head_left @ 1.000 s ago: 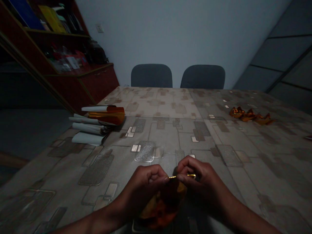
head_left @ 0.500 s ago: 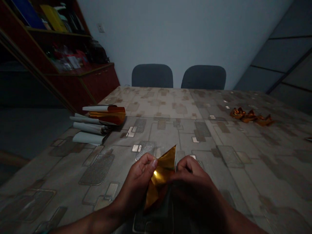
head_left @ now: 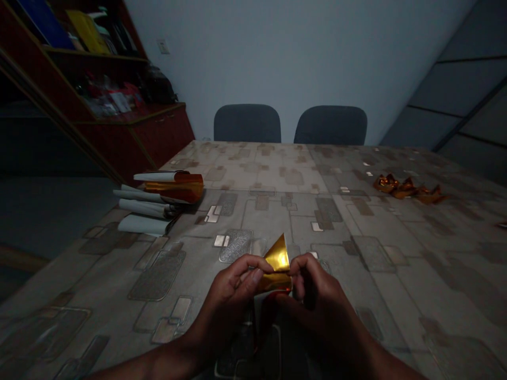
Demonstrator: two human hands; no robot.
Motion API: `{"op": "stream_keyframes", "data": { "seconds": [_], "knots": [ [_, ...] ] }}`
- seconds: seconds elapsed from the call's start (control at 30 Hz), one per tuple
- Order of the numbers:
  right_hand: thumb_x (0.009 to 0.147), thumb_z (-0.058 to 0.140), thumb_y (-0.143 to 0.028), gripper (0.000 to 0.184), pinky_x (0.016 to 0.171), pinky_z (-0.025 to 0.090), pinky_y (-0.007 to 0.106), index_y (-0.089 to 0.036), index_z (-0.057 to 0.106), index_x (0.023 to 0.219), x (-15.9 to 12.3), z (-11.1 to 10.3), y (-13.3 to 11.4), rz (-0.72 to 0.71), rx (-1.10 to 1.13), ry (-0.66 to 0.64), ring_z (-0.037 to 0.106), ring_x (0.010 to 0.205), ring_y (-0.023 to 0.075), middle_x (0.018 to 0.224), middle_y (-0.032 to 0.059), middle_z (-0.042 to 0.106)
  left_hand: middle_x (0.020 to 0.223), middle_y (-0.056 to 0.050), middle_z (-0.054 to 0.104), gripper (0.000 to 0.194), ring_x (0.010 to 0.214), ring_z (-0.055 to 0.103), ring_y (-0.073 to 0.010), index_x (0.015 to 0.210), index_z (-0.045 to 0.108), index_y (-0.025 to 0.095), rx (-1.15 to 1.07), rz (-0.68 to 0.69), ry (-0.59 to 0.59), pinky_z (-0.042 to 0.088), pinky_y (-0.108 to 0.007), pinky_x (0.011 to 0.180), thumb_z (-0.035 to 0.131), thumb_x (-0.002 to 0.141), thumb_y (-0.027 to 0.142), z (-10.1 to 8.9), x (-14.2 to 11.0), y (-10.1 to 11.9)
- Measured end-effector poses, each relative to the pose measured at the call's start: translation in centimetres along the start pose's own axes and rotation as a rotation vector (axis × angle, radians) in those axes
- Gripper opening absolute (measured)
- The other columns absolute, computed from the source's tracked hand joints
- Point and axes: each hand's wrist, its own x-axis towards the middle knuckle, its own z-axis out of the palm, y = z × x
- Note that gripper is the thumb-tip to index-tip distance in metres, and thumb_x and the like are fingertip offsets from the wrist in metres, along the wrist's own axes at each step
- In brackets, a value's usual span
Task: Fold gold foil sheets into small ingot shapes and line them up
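Observation:
A partly folded sheet of gold foil paper (head_left: 278, 255) is held between my two hands near the front of the table. Its upper end rises to a point, and a crease crosses its middle. My left hand (head_left: 236, 287) pinches the left side between thumb and fingers. On the right edge, my right hand (head_left: 317, 295) grips the paper, thumb low and index finger higher up. Below the crease, a pale underside shows in shadow. My palms hide part of the lower end.
Rolled gold and white paper sheets (head_left: 174, 188) lie in a stack at the table's left edge. Several folded gold foil shapes (head_left: 407, 188) sit in a row at the right. A patterned cloth covers the table (head_left: 245, 174). Two grey chairs (head_left: 247, 122) stand behind, beside a cabinet (head_left: 162, 134).
The foil's upper point has folded narrower and a horizontal crease now shows. My left fingers have moved right across the paper, and my right hand has closed onto its right edge.

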Motion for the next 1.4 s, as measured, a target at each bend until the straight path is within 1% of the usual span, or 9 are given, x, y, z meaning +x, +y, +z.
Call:
{"op": "stream_keyframes", "data": {
  "seconds": [0.1,0.23,0.33,0.43,0.73,0.87,1.03,1.2,1.4],
  "knots": [
    [0.081,0.059,-0.021,0.020,0.047,0.034,0.024,-0.021,0.047,0.097,0.0,-0.1,0.0,0.072,0.114,-0.053,0.046,0.052,0.0121,0.065,-0.0067,0.047,0.079,-0.001,0.065,0.025,0.074,0.061,-0.0144,0.087,0.066,0.018,0.055,0.031,0.010,0.046,-0.022,0.066,0.059,0.090,0.043,-0.2,-0.1,0.0],
    [0.079,0.058,-0.021,0.026,0.047,0.035,0.025,-0.022,0.045,0.100,0.2,-0.1,0.0,0.077,0.122,-0.046,0.048,0.051,0.0122,0.065,-0.0066,0.050,0.075,0.000,0.064,0.031,0.061,0.058,-0.0130,0.100,0.062,0.019,-0.045,-0.029,-0.118,0.044,-0.021,0.055,0.060,0.088,0.048,-0.6,-0.4,-0.6],
    [0.077,0.058,-0.022,0.028,0.048,0.037,0.026,-0.022,0.044,0.101,0.3,-0.2,0.0,0.082,0.118,-0.028,0.051,0.052,0.0133,0.065,-0.0069,0.050,0.090,-0.002,0.069,0.034,0.075,0.064,-0.0153,0.105,0.057,0.021,-0.016,0.029,-0.182,0.046,-0.021,0.061,0.074,0.078,0.032,-0.5,-0.5,-0.9],
    [0.078,0.058,-0.022,0.030,0.051,0.038,0.027,-0.021,0.043,0.105,0.3,-0.2,0.0,0.105,0.120,-0.036,0.050,0.053,0.0139,0.063,-0.0077,0.049,0.106,-0.005,0.071,0.033,0.092,0.067,-0.0164,0.106,0.056,0.022,0.081,0.091,-0.143,0.049,-0.023,0.076,0.073,0.079,0.019,-0.2,-0.5,-0.7],
    [0.087,0.058,-0.027,0.045,0.061,0.041,0.029,-0.023,0.038,0.127,-0.1,-0.8,0.1,0.220,0.465,-0.151,0.055,0.066,0.0164,0.077,-0.0026,0.058,0.101,-0.005,0.075,0.035,0.086,0.072,-0.0165,0.106,0.056,0.021,-0.232,-0.101,-0.158,0.053,-0.022,0.072,0.078,0.079,0.024,-0.3,0.0,-1.1],
    [0.090,0.059,-0.032,0.056,0.064,0.041,0.031,-0.024,0.032,0.138,-0.1,-1.1,0.1,0.217,0.555,-0.140,0.053,0.066,0.0167,0.074,-0.0039,0.056,0.099,-0.005,0.076,0.036,0.080,0.072,-0.0132,0.104,0.058,0.020,-0.250,-0.116,-0.142,0.052,-0.018,0.067,0.081,0.076,0.021,-0.4,0.1,-1.1],
    [0.087,0.063,-0.036,0.044,0.064,0.040,0.029,-0.024,0.043,0.125,0.0,-1.1,0.3,0.282,0.614,-0.072,0.051,0.067,0.0150,0.076,-0.0036,0.056,0.095,-0.002,0.075,0.031,0.083,0.073,-0.0129,0.101,0.061,0.020,-0.221,-0.052,-0.119,0.053,-0.018,0.070,0.080,0.076,0.017,-0.3,0.2,-0.6],
    [0.077,0.074,-0.025,0.057,0.073,0.047,0.036,-0.027,0.043,0.124,0.1,-0.3,1.2,0.287,0.685,-0.170,0.063,0.079,0.0203,0.087,0.0004,0.064,0.098,-0.003,0.076,0.027,0.093,0.073,-0.0162,0.102,0.065,0.021,-0.117,-0.007,-0.173,0.056,-0.022,0.079,0.075,0.078,0.012,-0.2,0.2,-0.8],
    [0.066,0.083,-0.025,0.063,0.059,0.041,0.028,-0.025,0.052,0.121,0.6,-0.7,1.6,0.374,0.739,-0.119,0.059,0.064,0.0153,0.074,-0.0034,0.062,0.103,-0.004,0.076,0.031,0.091,0.073,-0.0166,0.106,0.065,0.022,-0.145,-0.023,-0.159,0.057,-0.022,0.075,0.077,0.078,0.016,-0.3,0.3,-1.0]
  ]
}}
